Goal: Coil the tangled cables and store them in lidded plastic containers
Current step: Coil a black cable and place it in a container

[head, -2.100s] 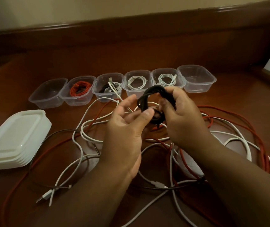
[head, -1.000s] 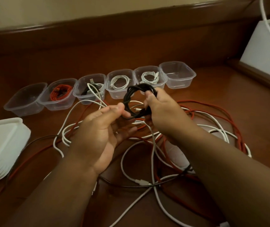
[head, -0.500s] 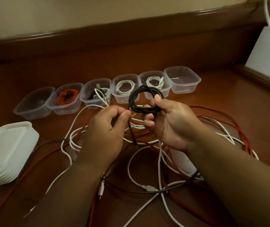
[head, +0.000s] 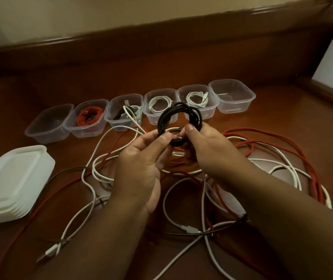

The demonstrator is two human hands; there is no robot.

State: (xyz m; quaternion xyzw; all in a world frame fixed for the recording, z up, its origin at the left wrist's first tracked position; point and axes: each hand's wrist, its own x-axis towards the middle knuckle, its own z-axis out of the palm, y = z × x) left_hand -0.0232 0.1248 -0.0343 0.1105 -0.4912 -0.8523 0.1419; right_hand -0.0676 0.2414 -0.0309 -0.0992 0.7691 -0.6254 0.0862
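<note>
Since a moment ago your left hand point(head: 141, 158) has closed in on the coiled black cable point(head: 178, 120), and its loose tail no longer hangs below. You now pinch the lower left of the coil with your left thumb and fingers, while your right hand point(head: 208, 146) grips its lower right. You hold the coil upright above the tangle of white and red cables point(head: 262, 158) on the brown wooden table point(head: 282, 122), in front of the row of six clear plastic containers point(head: 232, 98). Four hold coiled cables; both end ones look bare. Beside you on the left sits the stack of white plastic lids point(head: 10, 182)
</note>
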